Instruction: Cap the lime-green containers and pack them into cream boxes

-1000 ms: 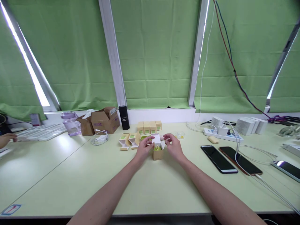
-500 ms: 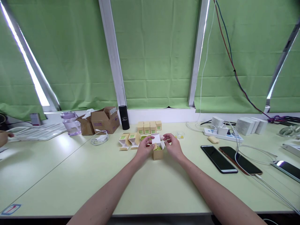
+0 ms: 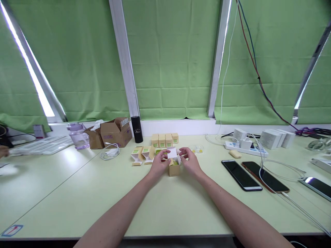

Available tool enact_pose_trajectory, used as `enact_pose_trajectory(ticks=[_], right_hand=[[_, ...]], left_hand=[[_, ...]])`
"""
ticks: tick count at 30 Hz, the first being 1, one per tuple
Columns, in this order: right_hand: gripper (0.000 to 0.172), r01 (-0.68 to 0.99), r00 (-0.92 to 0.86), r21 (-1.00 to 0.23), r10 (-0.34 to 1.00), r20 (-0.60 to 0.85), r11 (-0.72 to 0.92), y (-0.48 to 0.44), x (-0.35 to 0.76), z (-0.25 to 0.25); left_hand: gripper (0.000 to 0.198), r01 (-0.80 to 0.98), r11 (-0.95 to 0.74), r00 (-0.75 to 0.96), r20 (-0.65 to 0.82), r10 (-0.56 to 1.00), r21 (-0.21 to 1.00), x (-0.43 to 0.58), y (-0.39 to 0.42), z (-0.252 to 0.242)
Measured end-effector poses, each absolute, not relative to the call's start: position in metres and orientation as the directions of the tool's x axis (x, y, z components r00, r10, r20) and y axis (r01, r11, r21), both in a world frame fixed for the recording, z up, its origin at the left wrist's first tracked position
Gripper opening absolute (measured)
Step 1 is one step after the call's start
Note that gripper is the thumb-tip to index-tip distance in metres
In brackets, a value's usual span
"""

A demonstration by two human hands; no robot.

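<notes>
A small brown cardboard box (image 3: 174, 170) stands upright on the table between my hands, its white-lined lid (image 3: 172, 152) raised at the back. Something yellow-green shows inside, too small to name. My left hand (image 3: 159, 163) pinches the box's left side flap between thumb and fingers. On the opposite side, my right hand (image 3: 190, 161) has its thumb and fingertips at the white right flap. Just left of my left hand lie two opened small boxes (image 3: 148, 155) with their flaps out. Behind, several closed small boxes (image 3: 162, 140) stand in a row.
A clear plastic case (image 3: 197, 148) with yellow bits lies behind my right hand. Phones (image 3: 241, 175), cables and a power strip (image 3: 245, 148) occupy the right side. At the left are a carton (image 3: 116, 132), a purple bottle (image 3: 78, 136) and a black cylinder (image 3: 137, 129). Another person's hand (image 3: 3, 151) shows at the far left.
My right hand has shifted slightly left, closer to the box flap, uncovering more of the clear case. The other person's hand has moved left. The box stays in place.
</notes>
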State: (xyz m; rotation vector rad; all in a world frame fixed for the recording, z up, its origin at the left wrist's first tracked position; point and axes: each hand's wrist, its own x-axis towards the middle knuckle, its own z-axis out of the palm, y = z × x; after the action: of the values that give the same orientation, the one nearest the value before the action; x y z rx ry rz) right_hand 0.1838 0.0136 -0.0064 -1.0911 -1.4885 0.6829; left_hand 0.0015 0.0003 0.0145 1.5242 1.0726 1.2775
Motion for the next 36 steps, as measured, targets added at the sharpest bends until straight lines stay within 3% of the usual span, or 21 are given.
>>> enact_pose_trajectory(ticks=[36], right_hand=[[0.042,0.333,-0.036,-0.869,0.925,0.377,0.367,0.0103,0.1772,-0.0104]], left_hand=[[0.049,0.09,-0.304,0.108,0.294,0.95,0.948,0.0027,0.0002,0.011]])
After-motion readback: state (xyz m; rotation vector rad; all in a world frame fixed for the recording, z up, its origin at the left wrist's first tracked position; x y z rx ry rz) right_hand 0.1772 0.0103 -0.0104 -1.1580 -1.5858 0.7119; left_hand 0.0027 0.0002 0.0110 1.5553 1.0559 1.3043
